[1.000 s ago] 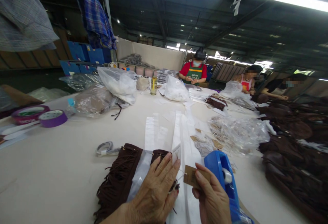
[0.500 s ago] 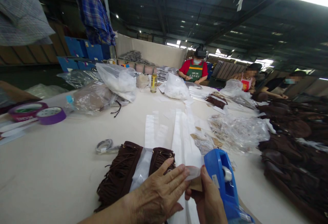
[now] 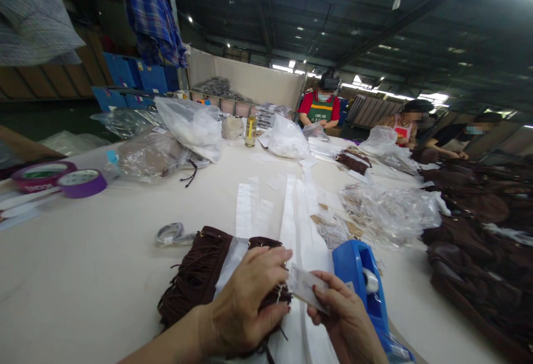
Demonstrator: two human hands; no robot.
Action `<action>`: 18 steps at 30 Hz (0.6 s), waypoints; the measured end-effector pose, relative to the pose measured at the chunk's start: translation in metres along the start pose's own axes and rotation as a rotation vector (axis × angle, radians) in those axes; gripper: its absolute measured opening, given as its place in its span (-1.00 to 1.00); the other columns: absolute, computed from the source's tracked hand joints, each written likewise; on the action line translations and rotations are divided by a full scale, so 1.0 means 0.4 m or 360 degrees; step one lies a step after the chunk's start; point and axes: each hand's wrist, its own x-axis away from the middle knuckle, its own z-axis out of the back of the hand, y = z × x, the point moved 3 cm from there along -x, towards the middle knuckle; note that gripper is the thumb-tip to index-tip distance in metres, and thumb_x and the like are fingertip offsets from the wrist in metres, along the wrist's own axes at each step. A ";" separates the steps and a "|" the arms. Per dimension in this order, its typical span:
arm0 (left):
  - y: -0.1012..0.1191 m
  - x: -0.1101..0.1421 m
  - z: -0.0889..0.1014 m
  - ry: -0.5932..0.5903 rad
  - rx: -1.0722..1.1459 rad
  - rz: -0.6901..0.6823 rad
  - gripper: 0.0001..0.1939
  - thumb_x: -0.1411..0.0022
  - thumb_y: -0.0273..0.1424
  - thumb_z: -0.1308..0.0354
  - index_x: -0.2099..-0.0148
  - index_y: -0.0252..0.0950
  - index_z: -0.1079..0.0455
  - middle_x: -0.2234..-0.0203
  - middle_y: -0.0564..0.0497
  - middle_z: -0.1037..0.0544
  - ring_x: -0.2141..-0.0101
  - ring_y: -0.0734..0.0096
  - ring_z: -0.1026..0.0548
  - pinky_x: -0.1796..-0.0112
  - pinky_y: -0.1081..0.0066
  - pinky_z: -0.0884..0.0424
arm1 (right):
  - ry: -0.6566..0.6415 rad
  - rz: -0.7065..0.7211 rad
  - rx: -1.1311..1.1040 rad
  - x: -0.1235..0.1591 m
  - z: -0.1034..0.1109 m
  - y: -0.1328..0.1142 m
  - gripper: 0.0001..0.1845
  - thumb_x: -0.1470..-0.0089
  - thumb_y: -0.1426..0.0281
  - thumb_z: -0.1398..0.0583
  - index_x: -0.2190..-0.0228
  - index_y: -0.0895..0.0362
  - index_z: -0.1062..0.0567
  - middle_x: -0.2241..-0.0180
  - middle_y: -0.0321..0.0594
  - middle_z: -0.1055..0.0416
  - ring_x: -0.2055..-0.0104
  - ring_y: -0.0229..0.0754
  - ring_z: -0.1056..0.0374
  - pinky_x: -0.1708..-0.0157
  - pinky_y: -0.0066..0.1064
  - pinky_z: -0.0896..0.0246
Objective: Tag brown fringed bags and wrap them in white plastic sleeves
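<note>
A dark brown fringed bag [image 3: 194,281] with small metal eyelets lies on the table in front of me, a translucent white strip [image 3: 230,264] across its middle. My left hand [image 3: 247,303] is over the right part of this bag, fingers bent and thumb apart from them, hiding much of that side. Between the thumb and fingers of my right hand [image 3: 345,311] is a small pale card tag [image 3: 308,287], its left end close to my left fingertips. A thin light string shows at the bag beside my left thumb. Just right of my right hand stands a blue tape dispenser [image 3: 360,275].
White paper strips [image 3: 291,214] run up the table's middle. Clear plastic bags [image 3: 387,214] and brown bags [image 3: 478,264] lie at right. Tape rolls [image 3: 82,183], a grey cable coil [image 3: 170,234] and wrapped goods [image 3: 145,156] are left. Co-workers [image 3: 320,110] stand across the table.
My left hand has drawn back from the card, its flat fingers now bent over the bag. My right hand has tilted the card, so its pale face shows.
</note>
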 end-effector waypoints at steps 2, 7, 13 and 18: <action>-0.033 -0.001 0.008 0.0159 0.0338 0.0541 -0.56 -0.07 -0.51 -0.10 -0.04 -0.32 -0.20 0.01 -0.15 -0.38 0.00 0.21 -0.32 -0.02 0.26 -0.21 | 0.0028 0.0011 0.0014 -0.002 0.006 -0.012 -0.66 0.38 0.39 -0.39 0.44 0.21 -0.48 0.55 -0.25 -0.45 0.65 -0.32 -0.29 0.67 -0.55 -0.09; -0.060 -0.017 -0.056 0.0178 0.1236 0.1226 -0.66 0.09 -0.47 -0.20 0.17 -0.34 -0.37 0.24 -0.06 -0.49 0.17 0.26 -0.41 0.11 0.35 -0.25 | 0.0039 0.0025 0.0018 -0.008 -0.003 -0.024 -0.64 0.38 0.38 -0.39 0.43 0.22 -0.49 0.51 -0.23 -0.45 0.64 -0.34 -0.28 0.67 -0.54 -0.12; -0.069 -0.003 -0.121 0.0443 0.1927 0.1518 -0.84 0.15 -0.42 -0.24 0.50 -0.38 -0.32 0.56 0.03 -0.44 0.52 0.49 -0.33 0.41 0.46 -0.21 | 0.0148 0.0067 -0.0032 -0.009 0.017 -0.026 -0.64 0.39 0.40 -0.41 0.42 0.19 -0.51 0.50 -0.27 -0.46 0.62 -0.37 -0.27 0.65 -0.56 -0.18; -0.090 0.031 -0.037 0.0401 0.2437 0.1294 -0.90 0.17 -0.47 -0.22 0.53 -0.38 -0.37 0.60 -0.05 -0.48 0.31 0.29 -0.43 0.14 0.34 -0.22 | 0.0277 0.0043 -0.0013 -0.022 0.070 -0.027 -0.62 0.47 0.43 -0.43 0.46 0.16 -0.52 0.51 -0.28 -0.47 0.61 -0.36 -0.28 0.65 -0.57 -0.22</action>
